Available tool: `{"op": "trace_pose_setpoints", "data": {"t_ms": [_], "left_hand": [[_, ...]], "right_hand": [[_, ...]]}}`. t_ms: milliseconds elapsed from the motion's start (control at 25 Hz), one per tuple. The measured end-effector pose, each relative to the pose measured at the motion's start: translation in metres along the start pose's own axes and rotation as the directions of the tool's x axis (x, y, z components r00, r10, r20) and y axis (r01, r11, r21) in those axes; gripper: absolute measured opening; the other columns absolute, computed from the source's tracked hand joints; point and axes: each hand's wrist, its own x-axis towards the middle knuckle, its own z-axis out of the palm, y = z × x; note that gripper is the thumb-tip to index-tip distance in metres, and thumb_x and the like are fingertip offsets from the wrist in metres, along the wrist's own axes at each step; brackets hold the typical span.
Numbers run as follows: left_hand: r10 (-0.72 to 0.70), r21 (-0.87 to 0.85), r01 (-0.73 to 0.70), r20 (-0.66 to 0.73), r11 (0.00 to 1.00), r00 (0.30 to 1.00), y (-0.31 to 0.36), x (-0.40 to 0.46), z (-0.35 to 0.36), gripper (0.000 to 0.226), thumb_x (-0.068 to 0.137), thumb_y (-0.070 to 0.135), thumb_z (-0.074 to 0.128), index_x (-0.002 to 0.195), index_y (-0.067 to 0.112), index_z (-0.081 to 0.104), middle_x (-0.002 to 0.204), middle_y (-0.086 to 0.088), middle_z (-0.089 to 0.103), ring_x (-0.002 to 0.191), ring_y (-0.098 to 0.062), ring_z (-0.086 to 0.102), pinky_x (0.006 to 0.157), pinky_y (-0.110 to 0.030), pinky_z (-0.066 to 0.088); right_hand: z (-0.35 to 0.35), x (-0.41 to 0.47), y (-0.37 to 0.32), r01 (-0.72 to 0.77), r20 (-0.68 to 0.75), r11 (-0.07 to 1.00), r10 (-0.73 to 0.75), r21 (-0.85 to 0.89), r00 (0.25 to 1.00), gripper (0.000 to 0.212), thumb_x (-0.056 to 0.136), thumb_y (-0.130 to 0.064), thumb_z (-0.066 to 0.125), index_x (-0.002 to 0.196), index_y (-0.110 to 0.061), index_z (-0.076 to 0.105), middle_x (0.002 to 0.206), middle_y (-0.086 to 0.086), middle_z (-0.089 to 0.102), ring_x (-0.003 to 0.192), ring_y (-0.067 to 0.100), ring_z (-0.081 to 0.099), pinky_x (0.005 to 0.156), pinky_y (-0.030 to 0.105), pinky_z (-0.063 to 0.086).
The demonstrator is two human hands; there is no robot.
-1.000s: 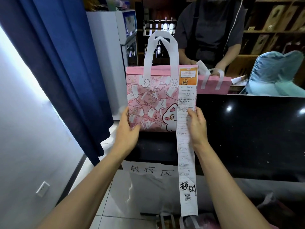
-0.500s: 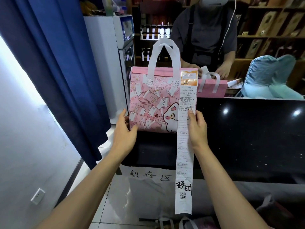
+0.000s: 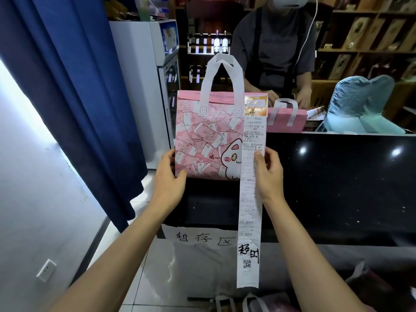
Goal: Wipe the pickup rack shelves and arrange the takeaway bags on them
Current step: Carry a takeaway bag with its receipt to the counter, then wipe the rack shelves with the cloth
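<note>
- Your left hand (image 3: 167, 176) grips the lower left corner of the pink bag (image 3: 209, 140), thumb on its front face.
- Your right hand (image 3: 269, 174) holds the bag's lower right edge, its thumb pinning the receipt (image 3: 249, 199) against the bag.
- The bag stands upright between your two hands, its bottom edge at the front lip of the black counter (image 3: 337, 176); whether it rests on the counter or is just lifted, you cannot tell.
- Its white handles (image 3: 221, 73) stand up above it.
- The receipt is fixed near the bag's top right corner and hangs down past the counter edge, with handwriting near its lower end.
- A paper sign (image 3: 202, 238) hangs below the counter edge, just left of the receipt.
- Behind the counter, a second pink bag (image 3: 286, 119) sits by another person's hands.
</note>
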Motion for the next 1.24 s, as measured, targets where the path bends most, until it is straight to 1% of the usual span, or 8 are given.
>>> {"op": "trace_pose_setpoints", "data": {"t_ms": [80, 120, 280, 480, 720, 880, 1080, 1240], "left_hand": [[0.014, 0.034, -0.014, -0.003, 0.999, 1.0, 0.002, -0.003, 0.0, 0.05, 0.092, 0.027, 0.057, 0.139, 0.036, 0.04, 0.14, 0.01, 0.046, 0.122, -0.009, 0.051, 0.106, -0.035, 0.043], [0.025, 0.061, -0.025, -0.006, 0.998, 1.0, 0.004, -0.006, -0.001, 0.05, 0.093, 0.027, 0.056, 0.14, 0.035, 0.041, 0.141, 0.008, 0.044, 0.122, -0.008, 0.049, 0.106, -0.032, 0.041], [0.111, 0.197, -0.104, -0.023, 0.975, 0.994, 0.017, -0.026, -0.004, 0.043, 0.094, 0.024, 0.055, 0.137, 0.027, 0.048, 0.139, 0.006, 0.041, 0.123, -0.008, 0.042, 0.107, -0.029, 0.034], [0.174, 0.321, -0.18, 0.046, 0.93, 0.984, 0.035, -0.067, -0.02, 0.037, 0.091, 0.02, 0.053, 0.128, 0.023, 0.058, 0.135, 0.005, 0.048, 0.123, -0.021, 0.044, 0.111, -0.044, 0.034], [0.201, 0.368, -0.215, 0.075, 0.905, 0.977, 0.034, -0.132, -0.055, 0.031, 0.092, 0.025, 0.053, 0.122, 0.024, 0.061, 0.126, 0.006, 0.054, 0.115, -0.017, 0.048, 0.105, -0.043, 0.04], [0.204, 0.4, -0.217, 0.073, 0.891, 0.976, 0.023, -0.178, -0.08, 0.026, 0.092, 0.025, 0.053, 0.117, 0.024, 0.062, 0.12, 0.005, 0.059, 0.11, -0.02, 0.052, 0.1, -0.04, 0.042], [0.197, 0.438, -0.201, 0.056, 0.876, 0.979, 0.003, -0.229, -0.109, 0.028, 0.092, 0.026, 0.054, 0.118, 0.024, 0.062, 0.122, 0.005, 0.058, 0.108, -0.02, 0.052, 0.093, -0.032, 0.039], [0.155, 0.493, -0.156, 0.044, 0.856, 0.987, -0.012, -0.265, -0.133, 0.031, 0.091, 0.029, 0.056, 0.122, 0.025, 0.06, 0.125, 0.004, 0.057, 0.113, -0.021, 0.052, 0.097, -0.034, 0.037]], "right_hand": [[-0.003, -0.006, -0.003, 0.07, -0.024, 0.996, -0.071, -0.062, 0.997, 0.034, 0.097, -0.04, 0.058, 0.129, -0.029, 0.055, 0.113, -0.017, 0.067, 0.105, -0.005, 0.064, 0.082, 0.018, 0.053], [-0.005, -0.009, -0.005, 0.101, -0.034, 0.991, -0.104, -0.09, 0.994, 0.035, 0.097, -0.04, 0.058, 0.13, -0.029, 0.054, 0.115, -0.018, 0.066, 0.107, -0.005, 0.063, 0.084, 0.018, 0.051], [-0.015, -0.027, -0.015, 0.165, -0.028, 0.96, -0.176, -0.227, 0.984, 0.041, 0.095, -0.039, 0.057, 0.135, -0.031, 0.05, 0.133, -0.012, 0.058, 0.122, 0.005, 0.055, 0.101, 0.032, 0.048], [-0.022, -0.073, -0.032, 0.245, 0.052, 0.884, -0.245, -0.397, 0.968, 0.041, 0.095, -0.029, 0.056, 0.136, -0.028, 0.053, 0.139, -0.008, 0.053, 0.126, 0.013, 0.051, 0.11, 0.043, 0.044], [-0.014, -0.151, -0.046, 0.287, 0.149, 0.859, -0.246, -0.425, 0.958, 0.039, 0.094, -0.025, 0.057, 0.133, -0.027, 0.057, 0.135, -0.007, 0.056, 0.125, 0.014, 0.051, 0.109, 0.043, 0.042], [-0.005, -0.207, -0.046, 0.319, 0.223, 0.845, -0.243, -0.43, 0.944, 0.036, 0.094, -0.022, 0.059, 0.13, -0.023, 0.06, 0.129, -0.008, 0.058, 0.122, 0.011, 0.053, 0.107, 0.041, 0.043], [0.009, -0.27, -0.046, 0.337, 0.325, 0.844, -0.207, -0.417, 0.923, 0.035, 0.095, -0.021, 0.059, 0.13, -0.025, 0.059, 0.131, -0.009, 0.058, 0.123, 0.01, 0.053, 0.106, 0.041, 0.045], [0.026, -0.306, -0.047, 0.376, 0.411, 0.843, -0.209, -0.384, 0.888, 0.033, 0.095, -0.02, 0.059, 0.128, -0.023, 0.06, 0.127, -0.008, 0.061, 0.12, 0.011, 0.055, 0.107, 0.041, 0.043]]}}
